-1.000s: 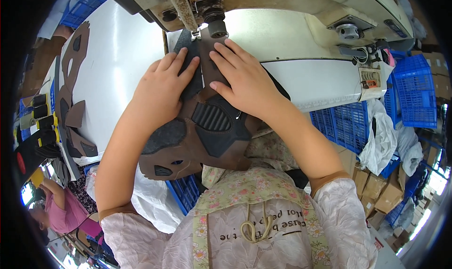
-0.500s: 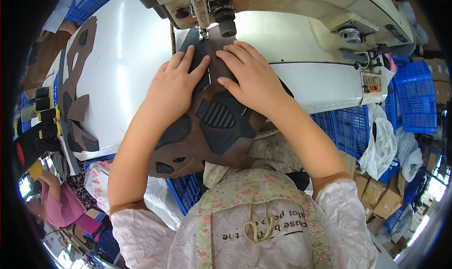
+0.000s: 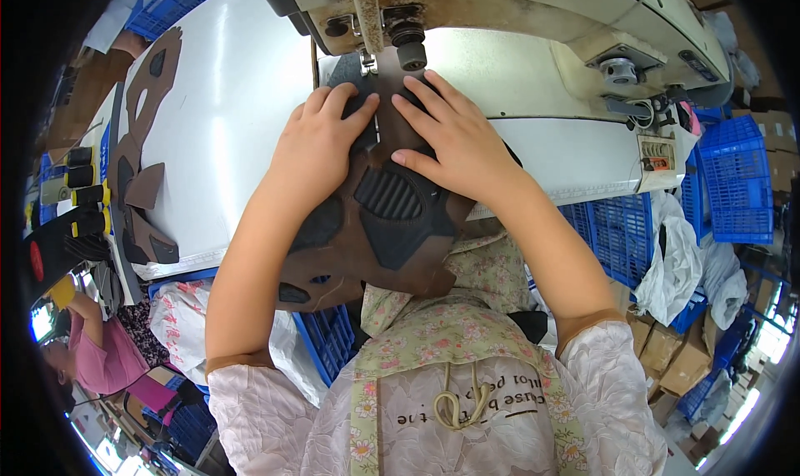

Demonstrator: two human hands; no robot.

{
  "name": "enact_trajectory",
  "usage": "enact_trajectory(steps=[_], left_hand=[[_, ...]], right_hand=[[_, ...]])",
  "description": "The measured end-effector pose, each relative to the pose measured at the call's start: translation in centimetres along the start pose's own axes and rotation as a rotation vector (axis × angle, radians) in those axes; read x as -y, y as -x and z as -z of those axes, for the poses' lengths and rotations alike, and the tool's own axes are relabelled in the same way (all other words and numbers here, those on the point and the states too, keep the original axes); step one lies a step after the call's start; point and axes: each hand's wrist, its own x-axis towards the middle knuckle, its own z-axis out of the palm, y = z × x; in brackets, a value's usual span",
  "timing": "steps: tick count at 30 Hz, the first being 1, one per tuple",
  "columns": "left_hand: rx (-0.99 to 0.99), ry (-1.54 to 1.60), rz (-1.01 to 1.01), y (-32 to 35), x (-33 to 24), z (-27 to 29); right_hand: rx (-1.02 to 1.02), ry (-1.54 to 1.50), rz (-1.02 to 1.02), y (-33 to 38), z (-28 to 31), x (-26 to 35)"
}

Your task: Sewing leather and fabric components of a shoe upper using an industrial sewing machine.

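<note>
A brown, leather-like cut piece with black patches and a ribbed black panel lies under the presser foot of a sewing machine. Its near part hangs over the table edge toward my lap. My left hand rests on the dark patch left of the foot, fingers bent but apart. Flat on the brown part to the right, my right hand has its fingers spread and thumb out. Between the hands runs a short pale slit or mark. The needle's tip is too small to make out.
More brown and black cut pieces lie along the left of the white table. Thread cones stand beyond them. Blue crates, white plastic bags and cardboard boxes fill the right side. Another person sits at the lower left.
The brown piece has slid slightly away from me under the foot. My left fingers are more bent than before; my right hand stays spread on the piece. The whole view has shifted a little.
</note>
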Motion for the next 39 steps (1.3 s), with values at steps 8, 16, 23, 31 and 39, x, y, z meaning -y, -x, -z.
enact_trajectory(steps=[8, 16, 23, 31, 39], left_hand=[[0.100, 0.244, 0.012, -0.5, 1.6, 1.8], [0.071, 0.253, 0.043, -0.1, 1.1, 1.2], [0.033, 0.221, 0.043, -0.3, 0.9, 0.7], [0.030, 0.312, 0.120, -1.5, 1.7, 1.2], [0.006, 0.291, 0.350, -1.9, 0.7, 1.0]], right_hand=[[0.059, -0.094, 0.020, 0.3, 1.0, -0.4], [0.016, -0.042, 0.025, 0.4, 0.5, -0.1], [-0.010, -0.030, 0.028, 0.0, 0.1, -0.6], [-0.043, -0.011, 0.022, -1.0, -0.6, -1.1], [-0.079, 0.023, 0.017, -1.7, -1.1, -1.6]])
